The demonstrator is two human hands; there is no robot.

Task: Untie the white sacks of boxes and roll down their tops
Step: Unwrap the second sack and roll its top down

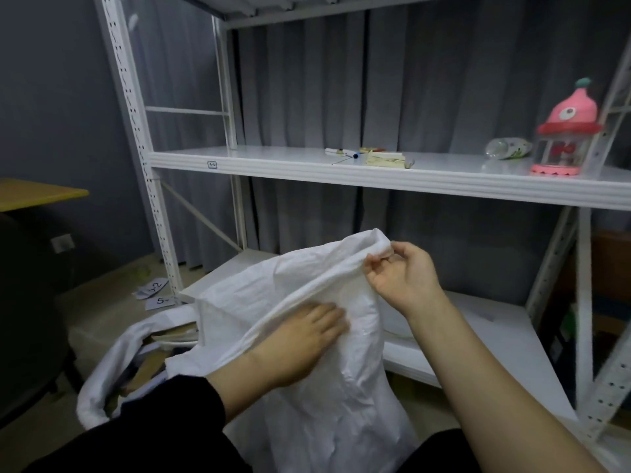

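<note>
A tall white woven sack point(327, 387) stands in front of me, its crumpled top pulled up toward the right. My right hand point(399, 274) pinches the sack's upper edge between thumb and fingers. My left hand point(304, 339) lies flat with straight fingers on the sack's front face, just below that edge. A second white sack point(112, 370) sits lower left with its top rolled down, and cardboard boxes point(153, 367) show inside it.
A white metal shelf rack point(375, 172) stands behind the sacks, holding pens and paper point(372, 157), a plastic bottle point(505, 148) and a pink toy point(563, 131). Numbered paper sheets point(153, 291) lie on the floor. A dark chair point(30, 319) is at left.
</note>
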